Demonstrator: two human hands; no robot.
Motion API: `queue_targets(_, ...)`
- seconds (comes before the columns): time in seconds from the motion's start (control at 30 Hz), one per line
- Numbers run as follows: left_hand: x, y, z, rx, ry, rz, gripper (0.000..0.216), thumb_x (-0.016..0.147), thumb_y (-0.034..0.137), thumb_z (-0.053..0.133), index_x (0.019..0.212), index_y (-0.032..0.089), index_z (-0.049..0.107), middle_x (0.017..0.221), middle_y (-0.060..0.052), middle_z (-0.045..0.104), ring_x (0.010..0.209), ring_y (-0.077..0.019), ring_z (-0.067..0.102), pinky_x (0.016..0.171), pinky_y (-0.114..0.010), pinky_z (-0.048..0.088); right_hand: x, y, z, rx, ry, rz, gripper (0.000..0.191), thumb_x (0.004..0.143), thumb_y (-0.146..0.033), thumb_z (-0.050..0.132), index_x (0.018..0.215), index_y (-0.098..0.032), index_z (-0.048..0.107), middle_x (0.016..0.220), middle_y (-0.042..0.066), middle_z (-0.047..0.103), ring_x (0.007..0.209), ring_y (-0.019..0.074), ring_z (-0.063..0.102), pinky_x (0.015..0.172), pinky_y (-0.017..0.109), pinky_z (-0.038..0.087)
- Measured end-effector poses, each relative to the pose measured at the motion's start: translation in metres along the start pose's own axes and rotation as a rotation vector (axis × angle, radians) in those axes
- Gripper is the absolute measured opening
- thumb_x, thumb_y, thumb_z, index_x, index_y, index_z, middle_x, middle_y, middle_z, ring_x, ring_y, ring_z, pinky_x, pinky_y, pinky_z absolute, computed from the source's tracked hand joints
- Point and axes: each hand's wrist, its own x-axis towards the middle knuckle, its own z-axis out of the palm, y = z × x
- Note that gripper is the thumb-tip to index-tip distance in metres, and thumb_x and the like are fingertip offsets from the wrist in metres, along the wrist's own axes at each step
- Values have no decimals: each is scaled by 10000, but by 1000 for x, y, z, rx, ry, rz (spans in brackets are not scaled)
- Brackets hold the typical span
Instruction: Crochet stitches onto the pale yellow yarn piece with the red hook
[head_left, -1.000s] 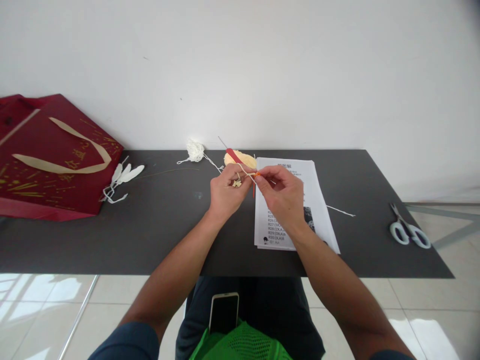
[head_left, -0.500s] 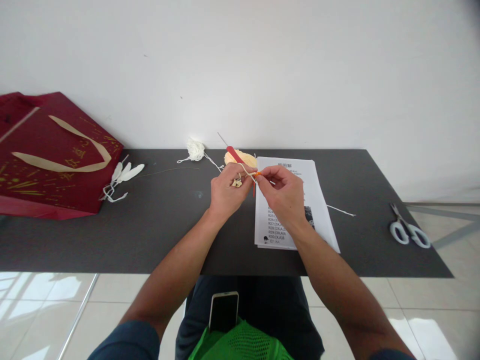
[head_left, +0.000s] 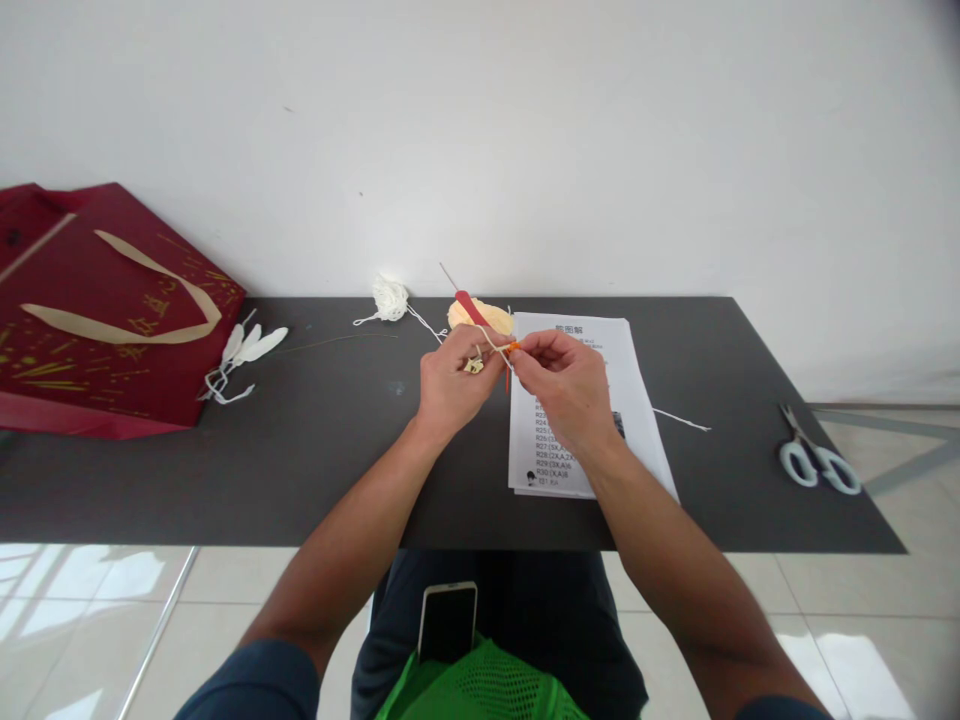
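My left hand (head_left: 459,378) is closed, with a red-handled crochet hook (head_left: 470,308) rising from it, its thin metal end pointing up and left. Pale yellow yarn (head_left: 491,341) runs over the fingers of that hand, and a small pale yellow piece (head_left: 473,366) shows under them. Fingertips of my right hand (head_left: 566,385) pinch a small orange piece (head_left: 514,347) where the two hands meet. An orange strand (head_left: 508,378) hangs below it. The fingers hide most of the work. Behind my left hand lies a pale yellow yarn ball (head_left: 487,314).
Printed sheets (head_left: 551,480) lie beneath my right hand. White yarn (head_left: 391,298) sits at the back; white knitted-looking pieces (head_left: 255,345) lie by a red bag (head_left: 112,320) at left. Scissors (head_left: 817,460) rest near the table's (head_left: 322,400) right edge. A phone (head_left: 448,622) is on my lap.
The crochet hook has tilted slightly more upright. My right hand's fingers have shifted a little around the orange piece; both hands stay in nearly the same place.
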Motion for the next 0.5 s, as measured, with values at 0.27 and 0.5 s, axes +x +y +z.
queue_targets(0.27, 0, 0, -1, 5, -2, -1, 152, 821, 221, 764, 966, 268, 758, 915, 7, 743, 765, -125, 699, 690, -234, 513, 0, -1, 0, 22, 1, 20, 160, 771, -318, 793, 813, -200, 693, 741, -4, 691, 600, 91, 569, 548, 242, 491)
queue_targets(0.5, 0, -2, 1, -21, 5, 33, 164, 819, 197, 763, 970, 260, 761, 915, 17, 744, 757, -106, 703, 684, -211, 513, 0, -1, 0, 54, 4, 27, 160, 761, -307, 804, 812, -197, 700, 718, -13, 673, 586, 82, 549, 527, 233, 451)
